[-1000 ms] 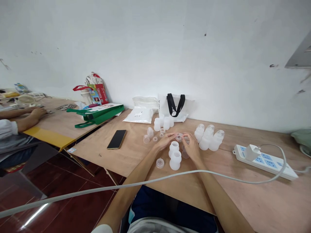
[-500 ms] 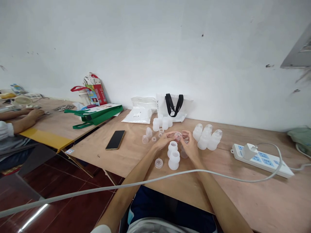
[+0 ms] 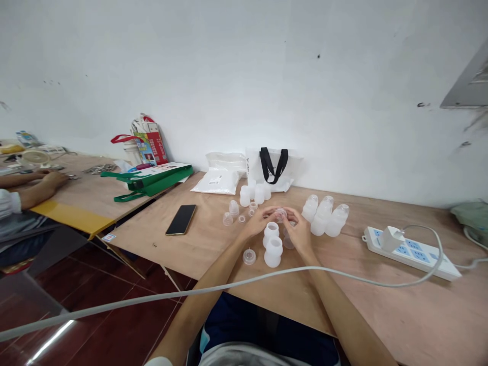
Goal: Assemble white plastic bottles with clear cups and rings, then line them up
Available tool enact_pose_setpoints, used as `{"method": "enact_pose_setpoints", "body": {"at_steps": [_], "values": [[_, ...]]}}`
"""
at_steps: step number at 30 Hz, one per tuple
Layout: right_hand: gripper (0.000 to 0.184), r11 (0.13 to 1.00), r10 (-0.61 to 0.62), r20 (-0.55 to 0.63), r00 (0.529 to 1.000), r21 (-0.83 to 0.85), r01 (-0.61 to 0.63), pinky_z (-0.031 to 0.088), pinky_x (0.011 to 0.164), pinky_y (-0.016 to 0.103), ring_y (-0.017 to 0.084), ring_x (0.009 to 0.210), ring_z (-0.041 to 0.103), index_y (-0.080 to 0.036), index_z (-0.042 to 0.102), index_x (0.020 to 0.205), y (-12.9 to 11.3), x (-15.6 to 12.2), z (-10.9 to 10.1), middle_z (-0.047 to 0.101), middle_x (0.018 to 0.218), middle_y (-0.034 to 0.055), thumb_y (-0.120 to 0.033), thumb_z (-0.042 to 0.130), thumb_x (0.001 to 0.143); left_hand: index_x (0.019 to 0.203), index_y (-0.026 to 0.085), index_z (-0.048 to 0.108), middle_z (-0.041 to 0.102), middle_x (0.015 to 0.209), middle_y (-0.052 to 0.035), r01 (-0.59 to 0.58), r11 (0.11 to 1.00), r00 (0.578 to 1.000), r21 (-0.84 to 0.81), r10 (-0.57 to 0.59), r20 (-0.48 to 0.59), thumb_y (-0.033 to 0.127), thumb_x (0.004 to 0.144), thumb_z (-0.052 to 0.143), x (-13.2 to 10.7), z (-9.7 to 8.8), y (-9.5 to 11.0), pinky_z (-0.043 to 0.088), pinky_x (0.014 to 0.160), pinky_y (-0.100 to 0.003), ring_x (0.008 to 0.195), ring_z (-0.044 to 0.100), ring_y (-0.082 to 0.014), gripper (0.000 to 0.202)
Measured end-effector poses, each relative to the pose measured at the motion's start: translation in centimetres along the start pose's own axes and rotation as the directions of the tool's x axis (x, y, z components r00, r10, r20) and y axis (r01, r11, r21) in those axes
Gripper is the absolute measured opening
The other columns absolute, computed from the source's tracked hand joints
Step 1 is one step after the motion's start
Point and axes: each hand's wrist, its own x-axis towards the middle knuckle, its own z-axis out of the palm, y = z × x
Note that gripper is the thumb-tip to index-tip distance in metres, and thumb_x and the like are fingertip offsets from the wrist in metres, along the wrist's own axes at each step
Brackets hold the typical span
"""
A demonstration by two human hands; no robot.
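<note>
Closed grip, left hand and right hand, on clear silicone piece; axis unclear

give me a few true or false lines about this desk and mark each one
1. The left hand and right hand hold a small clear plastic piece between them. True.
2. A black smartphone lies to the right of the hands. False: it lies to their left.
3. Frosted white plastic bottles stand beyond the right hand. True.
4. The white power strip lies on the floor. False: it lies on the plywood table.
</note>
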Motion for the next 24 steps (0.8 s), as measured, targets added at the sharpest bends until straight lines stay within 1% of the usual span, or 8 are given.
{"method": "enact_pose_setpoints", "body": {"at_steps": [2,5,10,13,17,20,24], "values": [[0.039,1.0,0.026,0.014,1.0,0.003,-0.026,0.058,0.088,0.041,0.026,0.093,0.074,-0.023,0.072,0.116,0.3,0.0,0.1,0.079,0.108,0.0094,-0.051,0.062,0.091,0.127,0.02,0.069,0.073,0.124,-0.0126,-0.005,0.998,1.0,0.058,0.006,-0.012,0.051,0.095,0.063,0.0,-0.1,0.1,0.054,0.099,-0.04,0.115,0.067,-0.0276,0.045],[0.04,0.998,0.04,0.037,0.999,-0.04,-0.038,0.058,0.087,0.042,0.027,0.093,0.075,-0.022,0.074,0.112,0.4,0.0,0.2,0.08,0.104,0.0102,-0.053,0.06,0.091,0.124,0.02,0.07,0.074,0.122,-0.0119,0.015,0.996,1.0,0.088,-0.013,-0.02,0.054,0.095,0.062,0.0,-0.1,-0.2,0.055,0.097,-0.037,0.114,0.067,-0.027,0.045],[0.041,0.996,0.005,0.036,0.999,-0.088,-0.002,0.058,0.079,0.039,0.027,0.088,0.075,-0.021,0.074,0.107,-0.2,0.1,0.0,0.081,0.097,0.0101,-0.055,0.058,0.091,0.117,0.018,0.071,0.075,0.116,-0.0128,-0.003,0.998,0.999,0.056,0.005,-0.038,0.055,0.091,0.067,0.2,0.0,-0.5,0.055,0.093,-0.037,0.103,0.069,-0.0255,0.046],[0.041,0.991,-0.019,0.025,1.0,-0.132,0.022,0.057,0.076,0.038,0.026,0.084,0.073,-0.021,0.074,0.104,-0.7,0.1,0.0,0.08,0.093,0.0093,-0.056,0.055,0.092,0.114,0.019,0.071,0.076,0.108,-0.0108,-0.001,0.999,0.999,0.04,0.003,-0.049,0.052,0.092,0.067,0.1,0.1,-0.3,0.055,0.089,-0.035,0.099,0.069,-0.0247,0.04],[0.042,0.979,-0.036,0.004,0.999,-0.201,0.036,0.055,0.075,0.037,0.024,0.077,0.071,-0.021,0.072,0.098,-1.2,0.0,0.4,0.079,0.087,0.0086,-0.057,0.05,0.095,0.111,0.019,0.07,0.075,0.103,-0.0097,-0.007,0.996,0.998,0.084,0.013,-0.069,0.052,0.092,0.065,0.1,0.1,-0.2,0.054,0.087,-0.035,0.097,0.069,-0.0243,0.038],[0.04,0.974,-0.049,0.014,0.999,-0.221,0.051,0.054,0.077,0.038,0.024,0.078,0.07,-0.022,0.071,0.097,-1.2,0.0,0.6,0.079,0.09,0.0083,-0.055,0.048,0.096,0.109,0.017,0.069,0.074,0.101,-0.0105,-0.005,0.994,0.996,0.113,0.015,-0.086,0.054,0.09,0.067,0.2,0.1,-0.4,0.054,0.085,-0.036,0.095,0.068,-0.025,0.041],[0.041,0.982,-0.019,-0.011,1.0,-0.188,0.017,0.054,0.081,0.04,0.025,0.085,0.072,-0.022,0.072,0.103,-0.7,0.2,0.3,0.079,0.098,0.0091,-0.055,0.049,0.096,0.112,0.016,0.067,0.074,0.107,-0.0124,-0.016,0.999,0.998,0.044,0.019,-0.061,0.047,0.089,0.071,0.3,0.3,-0.7,0.053,0.089,-0.036,0.103,0.067,-0.0263,0.039]]}}
